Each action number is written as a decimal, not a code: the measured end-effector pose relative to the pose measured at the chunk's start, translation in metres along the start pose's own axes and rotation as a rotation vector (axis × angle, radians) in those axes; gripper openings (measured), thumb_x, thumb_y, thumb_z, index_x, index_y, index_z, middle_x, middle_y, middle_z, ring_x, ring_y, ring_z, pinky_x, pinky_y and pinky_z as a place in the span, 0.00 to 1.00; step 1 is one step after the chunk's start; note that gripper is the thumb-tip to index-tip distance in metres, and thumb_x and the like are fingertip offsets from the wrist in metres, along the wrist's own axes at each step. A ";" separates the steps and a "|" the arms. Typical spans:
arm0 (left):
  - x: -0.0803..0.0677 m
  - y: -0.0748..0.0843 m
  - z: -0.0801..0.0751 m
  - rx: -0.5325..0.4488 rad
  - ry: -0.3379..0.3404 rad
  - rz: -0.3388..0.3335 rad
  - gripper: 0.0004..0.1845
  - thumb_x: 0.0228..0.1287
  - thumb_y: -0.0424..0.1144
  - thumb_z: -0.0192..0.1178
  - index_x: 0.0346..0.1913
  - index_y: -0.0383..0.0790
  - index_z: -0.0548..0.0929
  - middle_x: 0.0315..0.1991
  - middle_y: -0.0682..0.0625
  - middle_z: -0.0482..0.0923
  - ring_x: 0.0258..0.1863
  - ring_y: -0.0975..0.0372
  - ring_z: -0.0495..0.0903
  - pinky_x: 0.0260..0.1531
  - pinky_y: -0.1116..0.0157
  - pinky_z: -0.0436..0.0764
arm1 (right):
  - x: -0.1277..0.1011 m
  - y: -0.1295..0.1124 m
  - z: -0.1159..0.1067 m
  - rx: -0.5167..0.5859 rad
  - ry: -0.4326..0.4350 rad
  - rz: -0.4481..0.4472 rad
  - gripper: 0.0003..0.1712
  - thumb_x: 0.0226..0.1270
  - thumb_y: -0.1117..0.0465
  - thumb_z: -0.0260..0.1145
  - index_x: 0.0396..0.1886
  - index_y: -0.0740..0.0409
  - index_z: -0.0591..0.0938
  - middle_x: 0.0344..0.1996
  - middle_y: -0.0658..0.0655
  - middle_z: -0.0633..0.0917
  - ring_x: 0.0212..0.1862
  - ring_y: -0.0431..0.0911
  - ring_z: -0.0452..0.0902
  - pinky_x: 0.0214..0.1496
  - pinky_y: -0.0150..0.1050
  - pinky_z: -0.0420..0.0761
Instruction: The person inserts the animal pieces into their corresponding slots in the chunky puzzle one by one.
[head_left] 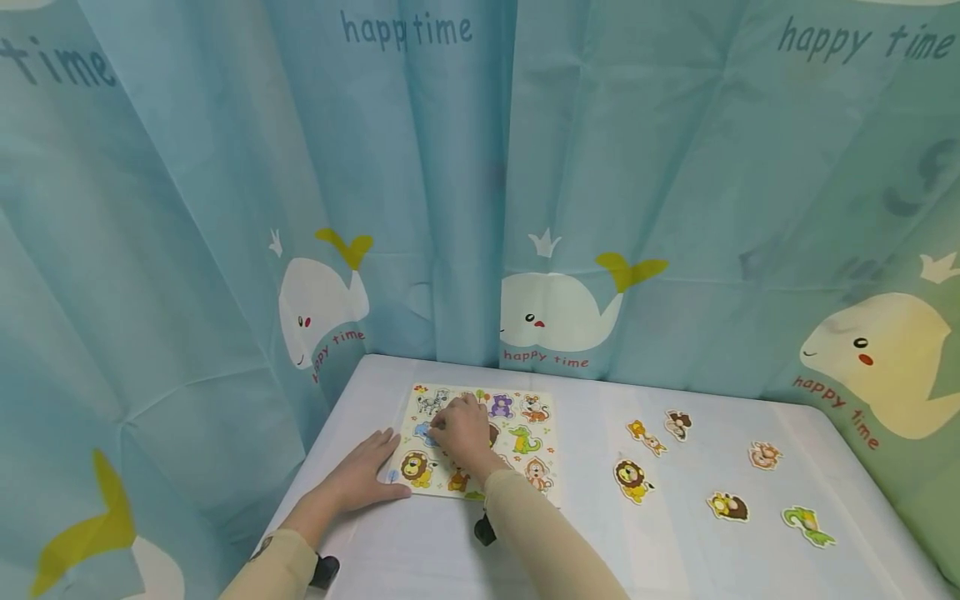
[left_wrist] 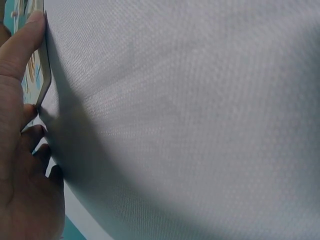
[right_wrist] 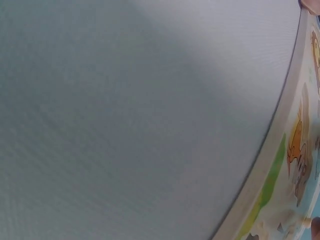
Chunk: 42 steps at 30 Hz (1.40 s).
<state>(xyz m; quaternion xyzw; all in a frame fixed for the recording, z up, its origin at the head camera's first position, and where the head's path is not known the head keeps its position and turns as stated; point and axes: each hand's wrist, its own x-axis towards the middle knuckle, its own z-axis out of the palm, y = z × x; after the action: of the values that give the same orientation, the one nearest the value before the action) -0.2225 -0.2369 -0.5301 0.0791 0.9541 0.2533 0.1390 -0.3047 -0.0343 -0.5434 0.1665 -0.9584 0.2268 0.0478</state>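
A flat animal puzzle board (head_left: 480,396) lies on the table. My left hand (head_left: 365,472) braces its near left corner, fingers spread along the left side and thumb on the near edge; in the left wrist view the thumb (left_wrist: 31,35) touches the board's rim. Over the board's left half, my right hand (head_left: 463,429) bends down with curled fingers, pinching at the blue elephant puzzle piece (head_left: 423,432). The hand partly covers that piece and the pictures beneath it. Around it show a zebra (head_left: 432,403), a lion picture (head_left: 416,469) and a green crocodile picture (head_left: 525,439).
Several loose puzzle pieces are scattered to the right of the board, among them a lion piece (head_left: 632,481), a hedgehog piece (head_left: 727,506) and a green crocodile piece (head_left: 808,526). A white cloth covers the table (head_left: 600,550). Blue whale-print curtains (head_left: 450,167) hang behind and at the left.
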 end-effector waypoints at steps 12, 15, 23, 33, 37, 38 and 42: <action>0.000 0.001 -0.001 0.003 -0.001 -0.009 0.56 0.54 0.65 0.73 0.79 0.38 0.62 0.80 0.40 0.54 0.80 0.43 0.49 0.75 0.41 0.55 | -0.003 0.002 0.001 0.021 0.008 0.014 0.08 0.63 0.46 0.77 0.33 0.43 0.93 0.35 0.44 0.81 0.48 0.45 0.69 0.50 0.44 0.71; 0.001 0.002 -0.001 0.004 0.000 0.000 0.56 0.54 0.65 0.73 0.79 0.37 0.63 0.80 0.39 0.54 0.79 0.42 0.50 0.75 0.40 0.56 | -0.003 0.001 0.000 0.016 0.004 0.022 0.08 0.63 0.46 0.76 0.33 0.42 0.93 0.36 0.44 0.81 0.48 0.46 0.69 0.50 0.44 0.71; 0.001 0.002 -0.002 -0.001 -0.003 -0.003 0.58 0.53 0.66 0.73 0.79 0.37 0.61 0.80 0.39 0.54 0.79 0.42 0.49 0.75 0.40 0.55 | -0.006 -0.001 -0.003 0.042 -0.001 0.043 0.08 0.63 0.46 0.76 0.33 0.43 0.92 0.36 0.45 0.81 0.48 0.47 0.69 0.52 0.47 0.71; 0.000 0.002 -0.002 0.008 -0.002 0.006 0.56 0.54 0.64 0.74 0.79 0.38 0.62 0.80 0.38 0.54 0.79 0.41 0.50 0.74 0.39 0.56 | -0.006 0.000 -0.003 0.000 -0.023 0.035 0.08 0.64 0.45 0.74 0.35 0.41 0.93 0.37 0.45 0.80 0.49 0.47 0.68 0.55 0.47 0.72; -0.001 0.003 -0.003 0.010 0.005 0.010 0.56 0.53 0.63 0.74 0.79 0.37 0.63 0.80 0.37 0.54 0.79 0.40 0.50 0.73 0.38 0.57 | -0.008 0.003 -0.007 0.018 -0.054 0.021 0.09 0.66 0.45 0.72 0.40 0.40 0.93 0.41 0.47 0.81 0.52 0.48 0.67 0.57 0.49 0.71; -0.001 0.004 -0.003 0.011 0.007 0.009 0.56 0.53 0.63 0.74 0.79 0.37 0.63 0.80 0.37 0.54 0.79 0.40 0.50 0.73 0.38 0.57 | -0.009 0.004 -0.009 0.023 -0.058 0.015 0.10 0.67 0.45 0.71 0.42 0.40 0.93 0.43 0.47 0.81 0.53 0.48 0.68 0.58 0.49 0.71; -0.001 0.003 -0.002 0.011 0.013 0.012 0.56 0.53 0.63 0.75 0.78 0.36 0.64 0.79 0.37 0.55 0.78 0.40 0.51 0.74 0.38 0.57 | -0.010 0.009 -0.014 0.028 -0.030 -0.028 0.12 0.69 0.46 0.70 0.47 0.41 0.92 0.47 0.48 0.84 0.57 0.51 0.70 0.59 0.51 0.72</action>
<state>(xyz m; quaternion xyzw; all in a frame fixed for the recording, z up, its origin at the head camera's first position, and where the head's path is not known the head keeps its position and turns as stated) -0.2214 -0.2354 -0.5269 0.0838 0.9559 0.2491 0.1309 -0.2984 -0.0171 -0.5362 0.1841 -0.9533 0.2370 0.0342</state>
